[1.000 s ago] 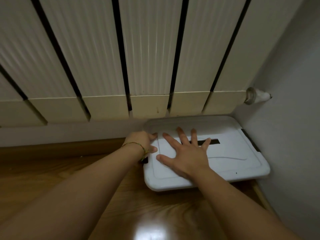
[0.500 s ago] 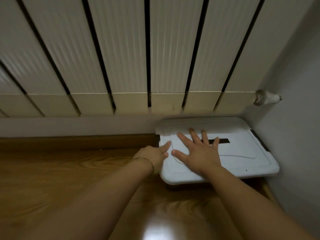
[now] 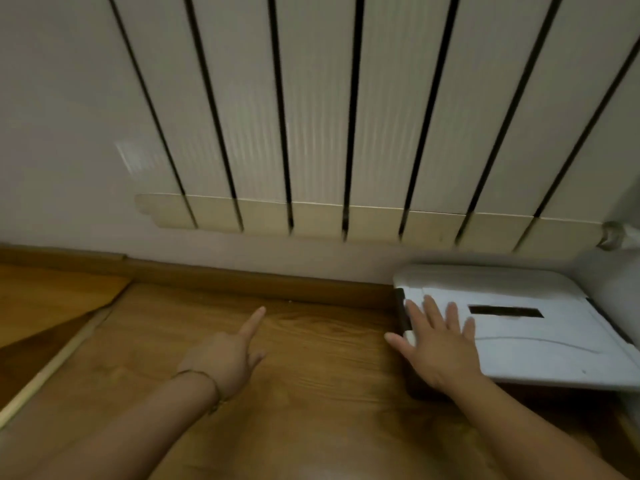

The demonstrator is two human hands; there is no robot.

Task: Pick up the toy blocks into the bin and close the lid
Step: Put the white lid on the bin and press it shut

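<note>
Hands, both bare and both holding nothing: the right hand (image 3: pixel 440 348) lies flat, fingers straight and spread; the left hand (image 3: pixel 228 355) has its forefinger extended forward and the remaining fingers curled in.

Radiator (image 3: pixel 311 116): white, ribbed, with dark vertical gaps, and fills the wall above the scene. A valve fitting (image 3: pixel 613 235) shows at its lower right end, blurred.

Floor (image 3: pixel 311 358): wood-grained, bordered at the wall by a brown skirting board (image 3: pixel 242 277). The left hand hovers over this floor, well apart from the task's thing and to its left.

Lid (image 3: pixel 540 344): white, lying flat in the right-hand corner below the radiator. It covers the bin, whose body is lost in shadow beneath. The right hand's palm and fingers rest on the lid's left end, the thumb reaching out past the edge over the floor.

Slot (image 3: pixel 505 311): a dark rectangular opening in the lid, just right of the right hand's fingertips and not touched by them.

Latch (image 3: pixel 401 310): dark, on the lid's left edge, immediately beside the right forefinger.

Bracelet (image 3: pixel 207 386): thin, worn on the left wrist.
</note>
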